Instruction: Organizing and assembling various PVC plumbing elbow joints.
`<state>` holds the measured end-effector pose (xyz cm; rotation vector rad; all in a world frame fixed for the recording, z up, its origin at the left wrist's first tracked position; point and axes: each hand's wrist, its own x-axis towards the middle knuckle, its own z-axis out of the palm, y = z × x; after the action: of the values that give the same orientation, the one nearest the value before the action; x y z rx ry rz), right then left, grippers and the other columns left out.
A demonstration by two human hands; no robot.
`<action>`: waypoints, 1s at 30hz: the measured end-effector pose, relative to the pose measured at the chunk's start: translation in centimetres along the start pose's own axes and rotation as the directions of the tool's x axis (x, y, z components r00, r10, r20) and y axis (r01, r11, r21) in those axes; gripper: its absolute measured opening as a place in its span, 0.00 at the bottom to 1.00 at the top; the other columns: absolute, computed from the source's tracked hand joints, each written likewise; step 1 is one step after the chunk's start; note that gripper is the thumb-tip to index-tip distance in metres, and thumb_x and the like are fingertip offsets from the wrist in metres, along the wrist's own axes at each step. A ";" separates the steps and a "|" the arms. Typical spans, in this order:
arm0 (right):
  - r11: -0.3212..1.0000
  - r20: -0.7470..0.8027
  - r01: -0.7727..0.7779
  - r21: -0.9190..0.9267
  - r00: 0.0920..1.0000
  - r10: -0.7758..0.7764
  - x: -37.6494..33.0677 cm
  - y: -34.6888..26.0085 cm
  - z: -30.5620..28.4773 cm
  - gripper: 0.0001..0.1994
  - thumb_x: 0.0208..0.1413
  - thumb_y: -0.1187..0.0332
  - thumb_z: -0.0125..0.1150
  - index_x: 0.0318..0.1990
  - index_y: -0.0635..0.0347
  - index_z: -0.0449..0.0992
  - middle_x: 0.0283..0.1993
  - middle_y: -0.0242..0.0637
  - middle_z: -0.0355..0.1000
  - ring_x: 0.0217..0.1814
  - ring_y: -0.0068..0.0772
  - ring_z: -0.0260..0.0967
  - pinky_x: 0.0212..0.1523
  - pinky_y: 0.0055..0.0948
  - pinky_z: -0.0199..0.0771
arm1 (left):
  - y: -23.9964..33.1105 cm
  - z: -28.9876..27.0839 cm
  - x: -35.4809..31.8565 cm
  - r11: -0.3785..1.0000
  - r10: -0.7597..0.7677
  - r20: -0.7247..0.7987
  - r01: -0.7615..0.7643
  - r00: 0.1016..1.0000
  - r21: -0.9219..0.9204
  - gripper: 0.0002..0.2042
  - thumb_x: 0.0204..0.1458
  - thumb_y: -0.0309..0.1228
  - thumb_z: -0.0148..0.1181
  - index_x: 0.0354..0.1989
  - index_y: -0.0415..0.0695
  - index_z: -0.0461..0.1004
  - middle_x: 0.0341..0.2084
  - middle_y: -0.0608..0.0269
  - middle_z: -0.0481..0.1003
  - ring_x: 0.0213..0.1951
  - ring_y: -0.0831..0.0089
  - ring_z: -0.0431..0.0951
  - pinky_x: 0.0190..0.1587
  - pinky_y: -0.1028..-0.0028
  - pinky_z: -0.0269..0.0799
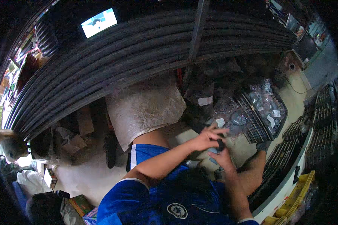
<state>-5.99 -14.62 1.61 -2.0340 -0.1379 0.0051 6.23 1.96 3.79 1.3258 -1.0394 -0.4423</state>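
Both of my hands meet in front of my body over a small dark part (220,145), whose kind I cannot make out. My left hand (204,140) reaches in from the left; its upper fingers stretch out while the lower ones close on the part. From below, my right hand (224,158) closes on the same part with its thumb and fingers. A light blue-grey piece (213,153) shows at the right fingertips, partly hidden. Beyond the hands lie clear plastic bags with small grey parts (236,119) and a dark slatted crate (256,119) holding more of them.
A large pale sack (146,108) lies beyond my left leg. Long dark pipes (139,48) run across the back, with a lit screen (99,23) above. Dark crates (283,153) and a yellow rack (294,198) stand at the right. A dog-like animal's head (11,145) is at far left.
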 end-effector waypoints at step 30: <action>0.907 -0.389 0.046 -0.419 0.893 -0.225 0.1 -0.7 -0.3 0.12 0.40 0.81 0.61 0.36 0.68 0.72 0.40 0.43 0.67 0.39 0.47 0.69 0.39 0.31 0.71 | -2.5 3.7 -0.5 0.941 -0.335 -0.363 0.290 0.869 -0.174 0.18 0.59 0.41 0.60 0.48 0.40 0.71 0.38 0.62 0.75 0.43 0.73 0.72 0.48 0.71 0.68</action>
<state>-5.96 -14.56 2.41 -2.3752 -0.0019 -0.6089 3.66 -0.33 0.93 1.4125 -0.4608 -0.4490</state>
